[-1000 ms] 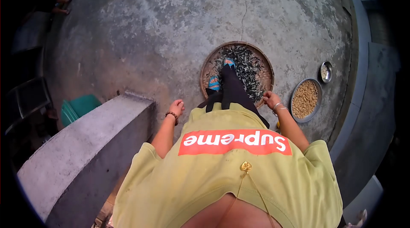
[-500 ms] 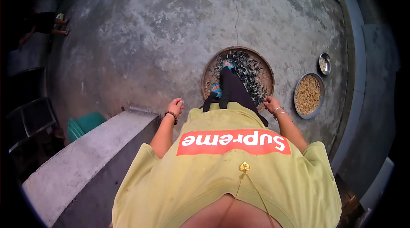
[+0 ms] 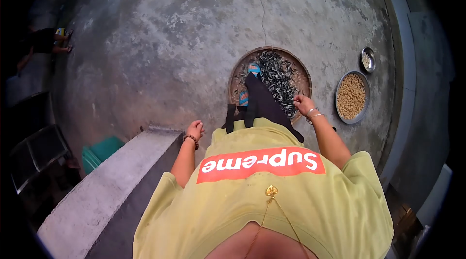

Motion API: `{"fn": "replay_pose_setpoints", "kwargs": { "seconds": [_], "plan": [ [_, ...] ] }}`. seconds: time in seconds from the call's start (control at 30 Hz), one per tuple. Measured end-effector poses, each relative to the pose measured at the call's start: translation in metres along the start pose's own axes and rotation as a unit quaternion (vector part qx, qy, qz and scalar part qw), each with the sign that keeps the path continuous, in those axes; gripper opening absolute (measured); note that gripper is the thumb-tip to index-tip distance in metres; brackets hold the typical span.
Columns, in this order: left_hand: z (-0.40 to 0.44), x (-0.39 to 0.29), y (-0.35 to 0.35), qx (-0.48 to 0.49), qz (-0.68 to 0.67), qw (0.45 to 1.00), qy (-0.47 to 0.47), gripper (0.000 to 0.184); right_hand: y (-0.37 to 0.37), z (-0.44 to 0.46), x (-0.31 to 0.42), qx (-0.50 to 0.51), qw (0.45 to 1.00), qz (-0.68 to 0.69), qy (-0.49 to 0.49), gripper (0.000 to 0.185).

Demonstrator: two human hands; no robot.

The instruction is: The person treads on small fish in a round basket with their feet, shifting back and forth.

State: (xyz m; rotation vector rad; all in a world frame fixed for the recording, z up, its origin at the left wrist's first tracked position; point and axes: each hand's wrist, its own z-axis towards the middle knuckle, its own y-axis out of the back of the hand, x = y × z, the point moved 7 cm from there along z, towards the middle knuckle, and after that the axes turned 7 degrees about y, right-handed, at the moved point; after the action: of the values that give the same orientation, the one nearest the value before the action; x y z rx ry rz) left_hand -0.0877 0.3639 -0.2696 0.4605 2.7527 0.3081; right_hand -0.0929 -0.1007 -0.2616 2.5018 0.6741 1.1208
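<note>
In the head view my right hand (image 3: 303, 104) is over the lower right rim of a round, shallow woven tray (image 3: 307, 72), its fingers pinched together. Whatever is between them is too small to make out. Dark, slender pieces with pale streaks (image 3: 280, 77) cover much of the tray. My left hand (image 3: 196, 129), with a beaded bracelet at the wrist, hangs left of my yellow shirt, away from the tray. Its fingers are curled, and I cannot see what they hold, if anything. My feet in blue patterned sandals (image 3: 253, 68) overlap the tray's left side.
A metal basin of tan pieces like peanuts in shells (image 3: 351, 96) sits right of the tray, below a small metal bowl (image 3: 368, 59). At lower left are a concrete ledge (image 3: 111, 181) and a green object (image 3: 102, 152). Another person (image 3: 43, 40) is at far left.
My right hand has shifted slightly up and left, over the tray rim. My left hand has moved a little left and down. The view has shifted slightly.
</note>
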Motion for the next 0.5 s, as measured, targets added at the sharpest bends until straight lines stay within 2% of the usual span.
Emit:
{"fn": "replay_pose_setpoints", "kwargs": {
  "seconds": [0.17, 0.27, 0.33, 0.5],
  "plan": [
    [-0.008, -0.012, -0.013, 0.019, -0.06, 0.998, -0.018, 0.028, -0.017, -0.021, -0.022, 0.028, 0.998, -0.048, -0.002, 0.019],
    [-0.008, -0.001, -0.025, 0.036, -0.045, 0.998, -0.015, 0.028, -0.013, -0.03, -0.028, 0.021, 0.998, -0.064, 0.006, 0.016],
    [-0.01, 0.009, -0.03, 0.039, -0.029, 0.999, -0.001, 0.028, -0.008, -0.042, -0.028, 0.024, 0.998, 0.025, -0.058, 0.013],
    [-0.008, 0.035, -0.032, 0.039, 0.016, 0.998, 0.038, 0.026, 0.005, -0.049, -0.022, 0.0, 0.998, 0.053, -0.036, 0.012]
  ]
}}
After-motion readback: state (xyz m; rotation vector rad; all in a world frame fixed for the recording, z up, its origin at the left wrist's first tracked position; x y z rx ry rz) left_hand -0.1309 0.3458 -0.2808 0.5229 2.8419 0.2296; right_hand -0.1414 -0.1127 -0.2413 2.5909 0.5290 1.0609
